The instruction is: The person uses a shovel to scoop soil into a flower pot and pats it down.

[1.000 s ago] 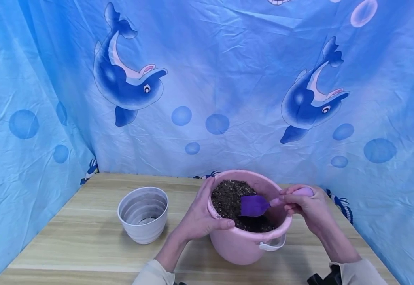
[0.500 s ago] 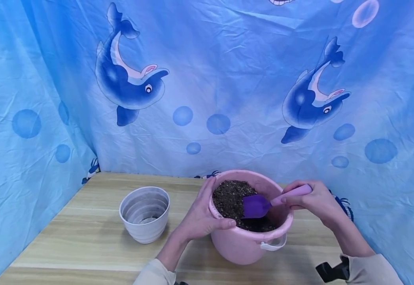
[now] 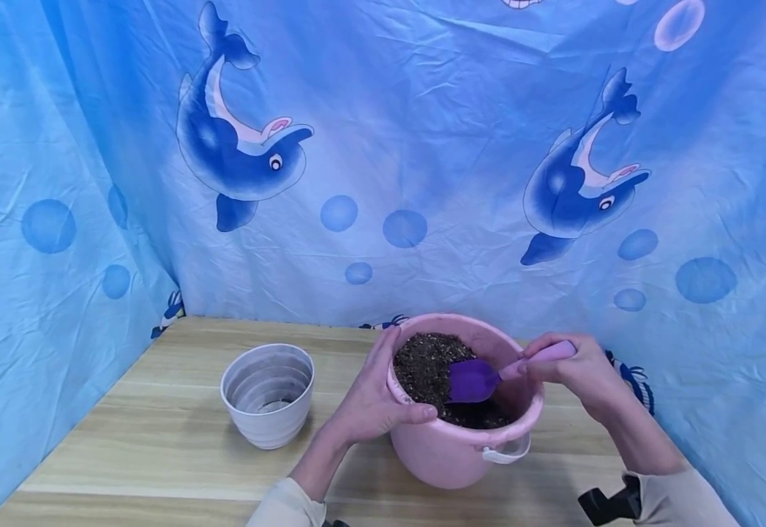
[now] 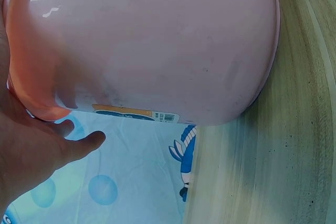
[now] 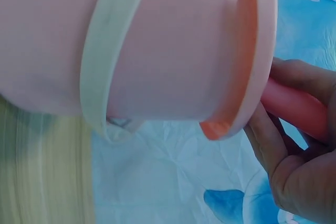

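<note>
A pink bucket (image 3: 442, 457) stands on the wooden table (image 3: 159, 410), holding dark soil (image 3: 427, 366) heaped higher at its left side. My left hand (image 3: 372, 402) holds the bucket's left rim, thumb across the front of the rim; its splayed fingers show beside the bucket wall in the left wrist view. My right hand (image 3: 576, 373) grips the pink handle (image 5: 296, 108) of a garden trowel over the bucket's right rim. The trowel's purple blade (image 3: 472, 381) lies inside the bucket, its tip against the soil heap. In the right wrist view the bucket hides the blade.
A white ridged flowerpot (image 3: 269, 410) stands left of the bucket, with a few dark crumbs at its bottom. The bucket's white carrying handle (image 5: 102, 56) hangs down its side. A blue dolphin-print cloth (image 3: 383, 146) encloses the table's back and sides.
Since a second ago my right hand has shifted its grip, and the trowel's handle end tilts up more. The blade has moved slightly. My left hand stays on the rim.
</note>
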The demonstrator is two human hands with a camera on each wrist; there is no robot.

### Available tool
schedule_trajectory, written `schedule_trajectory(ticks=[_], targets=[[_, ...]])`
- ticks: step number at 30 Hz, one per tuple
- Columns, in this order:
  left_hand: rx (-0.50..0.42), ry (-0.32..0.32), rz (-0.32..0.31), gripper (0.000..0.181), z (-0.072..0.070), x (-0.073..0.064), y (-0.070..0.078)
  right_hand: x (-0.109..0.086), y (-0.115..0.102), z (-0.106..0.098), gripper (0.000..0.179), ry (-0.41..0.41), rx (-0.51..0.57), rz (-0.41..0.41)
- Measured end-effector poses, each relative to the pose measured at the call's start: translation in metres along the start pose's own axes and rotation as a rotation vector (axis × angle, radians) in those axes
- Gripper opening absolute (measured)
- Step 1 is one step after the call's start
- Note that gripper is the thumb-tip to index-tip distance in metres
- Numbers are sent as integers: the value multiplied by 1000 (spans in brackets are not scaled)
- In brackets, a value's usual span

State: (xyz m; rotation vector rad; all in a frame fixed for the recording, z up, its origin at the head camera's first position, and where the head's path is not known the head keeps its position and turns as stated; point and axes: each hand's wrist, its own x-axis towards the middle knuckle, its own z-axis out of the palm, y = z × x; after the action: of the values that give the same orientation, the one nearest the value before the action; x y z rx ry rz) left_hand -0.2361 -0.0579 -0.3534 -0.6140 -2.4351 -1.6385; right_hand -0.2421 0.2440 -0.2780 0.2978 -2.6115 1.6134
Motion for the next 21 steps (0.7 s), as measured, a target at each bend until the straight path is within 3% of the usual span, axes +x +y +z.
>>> schedule_trajectory(ticks=[6, 11, 16, 21], targets=[[8, 2, 6, 129, 1, 1, -1, 1, 5, 3, 9, 3, 132, 10], [8, -1, 17, 129, 1, 2, -2, -1, 6, 7, 11, 19, 157, 43], [-5, 2, 16, 128, 1, 2, -2, -3, 3, 11, 16, 43, 91, 27], [-7, 6, 15, 127, 2, 2, -1, -3, 0, 5, 32, -81, -37, -28]])
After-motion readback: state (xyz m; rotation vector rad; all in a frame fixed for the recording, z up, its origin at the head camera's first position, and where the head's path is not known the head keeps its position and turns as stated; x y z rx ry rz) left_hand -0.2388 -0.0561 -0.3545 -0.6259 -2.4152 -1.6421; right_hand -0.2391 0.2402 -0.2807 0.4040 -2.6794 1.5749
